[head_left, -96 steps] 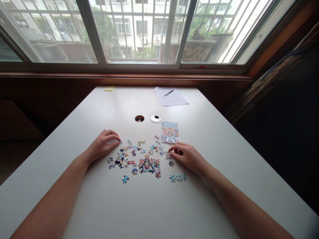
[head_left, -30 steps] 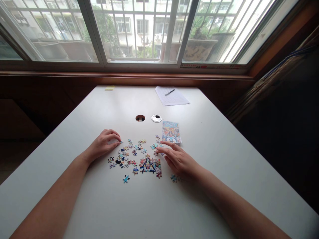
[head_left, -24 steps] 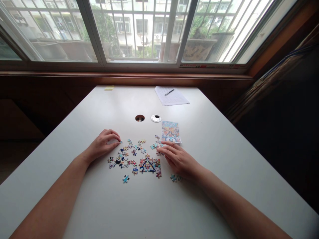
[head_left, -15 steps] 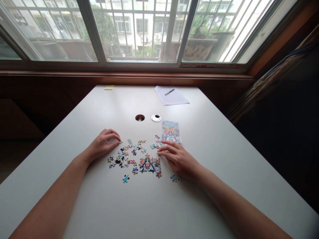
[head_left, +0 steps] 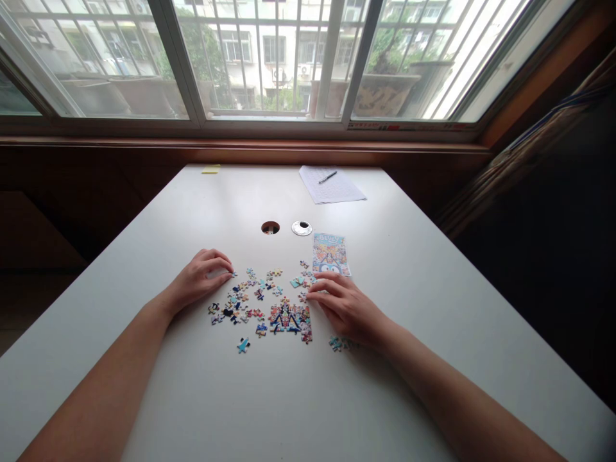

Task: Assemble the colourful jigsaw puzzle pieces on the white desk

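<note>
Pinched fingertips of my left hand (head_left: 205, 273) meet at a small light-blue puzzle piece (head_left: 234, 274), at the left edge of the scattered pieces. My right hand (head_left: 344, 305) hovers low on the other side, palm down, its fingers apart. Its fingertips are beside a small puzzle piece (head_left: 303, 297) and just below the picture card (head_left: 330, 252). Between the hands lies a joined section of puzzle (head_left: 290, 317), with a mixed heap of loose pieces (head_left: 233, 308) left of it. A blue piece (head_left: 243, 345) lies apart, nearer me.
Several light-blue pieces (head_left: 338, 344) lie below my right wrist. Farther off are a cable hole (head_left: 270, 228), its metal cover (head_left: 301, 228), paper sheets (head_left: 337, 190) with a pen (head_left: 328, 178), and a yellow sticky note (head_left: 210, 169). A window stands behind the white table (head_left: 231, 410).
My right hand has shifted slightly to the right, and the small piece beside its fingertips shows more now. My left hand stays where it was.
</note>
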### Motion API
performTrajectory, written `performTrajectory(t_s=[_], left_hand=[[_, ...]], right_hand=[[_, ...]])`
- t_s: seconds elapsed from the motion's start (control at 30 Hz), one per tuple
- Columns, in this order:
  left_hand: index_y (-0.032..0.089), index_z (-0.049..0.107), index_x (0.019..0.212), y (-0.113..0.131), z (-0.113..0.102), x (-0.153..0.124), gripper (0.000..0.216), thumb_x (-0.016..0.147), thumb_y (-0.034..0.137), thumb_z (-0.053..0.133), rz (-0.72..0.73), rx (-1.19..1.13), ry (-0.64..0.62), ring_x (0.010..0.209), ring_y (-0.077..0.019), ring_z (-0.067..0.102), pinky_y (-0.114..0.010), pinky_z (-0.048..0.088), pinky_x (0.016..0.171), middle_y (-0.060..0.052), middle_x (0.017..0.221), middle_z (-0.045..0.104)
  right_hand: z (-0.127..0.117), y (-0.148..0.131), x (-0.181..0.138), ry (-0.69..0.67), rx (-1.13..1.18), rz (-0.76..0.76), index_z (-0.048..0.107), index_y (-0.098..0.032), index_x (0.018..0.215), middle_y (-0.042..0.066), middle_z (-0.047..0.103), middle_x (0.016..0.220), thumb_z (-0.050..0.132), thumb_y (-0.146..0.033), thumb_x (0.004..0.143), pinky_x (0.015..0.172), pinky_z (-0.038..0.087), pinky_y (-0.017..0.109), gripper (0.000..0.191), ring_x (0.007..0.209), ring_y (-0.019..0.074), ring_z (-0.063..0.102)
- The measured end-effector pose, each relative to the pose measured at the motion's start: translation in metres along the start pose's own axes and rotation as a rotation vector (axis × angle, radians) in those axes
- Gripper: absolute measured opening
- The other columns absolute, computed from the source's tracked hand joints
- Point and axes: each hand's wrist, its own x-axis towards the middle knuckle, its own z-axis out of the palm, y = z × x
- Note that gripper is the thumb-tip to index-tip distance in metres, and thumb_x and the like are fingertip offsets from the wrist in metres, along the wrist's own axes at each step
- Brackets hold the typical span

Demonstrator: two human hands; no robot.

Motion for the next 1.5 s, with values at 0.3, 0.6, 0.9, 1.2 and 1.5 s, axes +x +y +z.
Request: performTrajectory(t_s=[0.3, 0.6, 0.9, 1.2, 1.5], left_hand=[[0.028, 0.073, 0.096, 0.001, 0.000, -0.001, 0.015, 0.095, 0.039, 0.063, 0.009, -0.001, 0.002, 0.106, -0.0226, 0.058, -0.039, 0.047, 0.097, -0.004, 0.109, 0.066], [0.027, 0.073, 0.096, 0.001, -0.001, -0.001, 0.016, 0.095, 0.039, 0.062, 0.009, -0.004, -0.009, 0.105, -0.0227, 0.058, -0.039, 0.048, 0.096, -0.005, 0.109, 0.066], [0.026, 0.073, 0.096, 0.000, 0.000, -0.001, 0.018, 0.096, 0.040, 0.061, 0.005, 0.004, -0.013, 0.106, -0.0222, 0.058, -0.038, 0.047, 0.096, -0.005, 0.109, 0.066], [0.026, 0.073, 0.097, -0.001, 0.000, -0.002, 0.018, 0.096, 0.040, 0.061, 0.004, 0.003, -0.017, 0.107, -0.0225, 0.057, -0.038, 0.047, 0.097, -0.005, 0.110, 0.066], [0.027, 0.073, 0.097, 0.001, -0.001, -0.001, 0.016, 0.096, 0.039, 0.062, 0.010, 0.001, -0.016, 0.105, -0.0224, 0.058, -0.039, 0.047, 0.097, -0.004, 0.110, 0.066]], right_hand=[[-0.003, -0.002, 0.001, -0.110, -0.045, -0.018, 0.067, -0.026, 0.125, 0.006, 0.070, 0.126, 0.050, -0.005, 0.092, 0.115, 0.039, 0.055, 0.042, 0.138, 0.0292, 0.048], [-0.001, 0.005, -0.002, -0.095, -0.016, -0.003, 0.063, -0.025, 0.127, 0.005, 0.066, 0.135, 0.045, 0.000, 0.088, 0.116, 0.037, 0.052, 0.050, 0.143, 0.0251, 0.044], [0.001, 0.006, -0.004, -0.004, -0.054, -0.034, 0.069, -0.022, 0.112, 0.008, 0.072, 0.112, 0.049, -0.003, 0.088, 0.105, 0.048, 0.052, 0.036, 0.125, 0.0278, 0.057], [-0.001, 0.004, -0.003, -0.028, -0.061, -0.049, 0.068, -0.023, 0.118, 0.006, 0.072, 0.115, 0.050, -0.004, 0.089, 0.107, 0.046, 0.050, 0.040, 0.127, 0.0273, 0.054], [-0.003, -0.001, 0.000, -0.076, -0.073, -0.040, 0.067, -0.024, 0.124, 0.005, 0.071, 0.123, 0.050, -0.003, 0.089, 0.110, 0.042, 0.050, 0.044, 0.130, 0.0286, 0.053]])
